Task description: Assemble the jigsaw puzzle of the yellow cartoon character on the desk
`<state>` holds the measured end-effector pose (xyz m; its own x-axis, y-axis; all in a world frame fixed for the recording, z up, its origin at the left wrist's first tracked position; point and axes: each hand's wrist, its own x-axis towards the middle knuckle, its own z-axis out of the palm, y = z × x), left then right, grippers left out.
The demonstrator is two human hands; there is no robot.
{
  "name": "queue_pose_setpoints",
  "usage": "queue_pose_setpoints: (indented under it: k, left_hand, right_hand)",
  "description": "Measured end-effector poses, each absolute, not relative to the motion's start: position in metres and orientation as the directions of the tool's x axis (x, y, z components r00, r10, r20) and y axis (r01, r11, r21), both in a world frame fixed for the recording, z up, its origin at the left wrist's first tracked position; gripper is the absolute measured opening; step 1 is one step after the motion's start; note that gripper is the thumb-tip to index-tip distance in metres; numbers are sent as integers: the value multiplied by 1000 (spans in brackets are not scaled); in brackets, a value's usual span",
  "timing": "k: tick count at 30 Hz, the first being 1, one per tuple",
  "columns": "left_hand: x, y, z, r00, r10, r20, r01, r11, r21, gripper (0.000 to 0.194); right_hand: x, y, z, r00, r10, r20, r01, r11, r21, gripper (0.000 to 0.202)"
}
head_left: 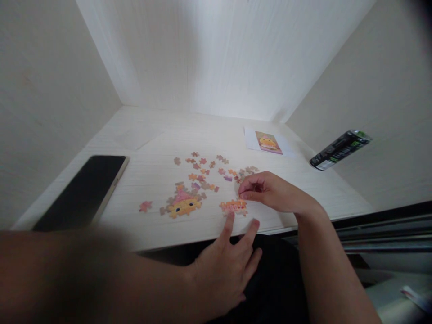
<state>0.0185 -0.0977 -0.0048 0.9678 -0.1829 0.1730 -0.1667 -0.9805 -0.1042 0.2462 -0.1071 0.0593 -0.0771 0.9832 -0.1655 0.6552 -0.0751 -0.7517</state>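
My left hand [227,265] reaches over the table's front edge with its fingers spread. Its index fingertip touches the lower edge of a small joined puzzle section [233,206], orange above and pink below. At that section's upper right corner, my right hand [263,191] pinches with thumb and index finger. A puzzle piece seems to be in the pinch, mostly hidden by the fingers. To the left lies a larger joined section [184,202] with a yellow face, dark eyes and a pink hat. Loose puzzle pieces [201,177] are scattered behind both sections.
A single pink piece [145,206] lies at the left, near a dark phone or tablet [83,191]. A picture card [268,142] rests on white paper at the back right. A black-green can [339,149] stands by the right wall. Walls enclose three sides.
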Motion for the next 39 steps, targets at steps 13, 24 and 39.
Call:
queue_pose_setpoints:
  k: [13, 24, 39]
  left_hand:
    - [18, -98, -6, 966, -181, 183, -165, -981, -100, 74]
    - [18, -98, -6, 966, -184, 180, -170, -981, -94, 73]
    - [17, -98, -7, 964, -179, 197, -165, -983, -84, 73]
  right_hand:
    - [235, -106, 66, -43, 990, -132, 733, -58, -678, 13]
    - [230, -104, 65, 27, 993, -112, 823, -86, -561, 7]
    - [235, -109, 67, -24, 980, -196, 737, -115, -666, 8]
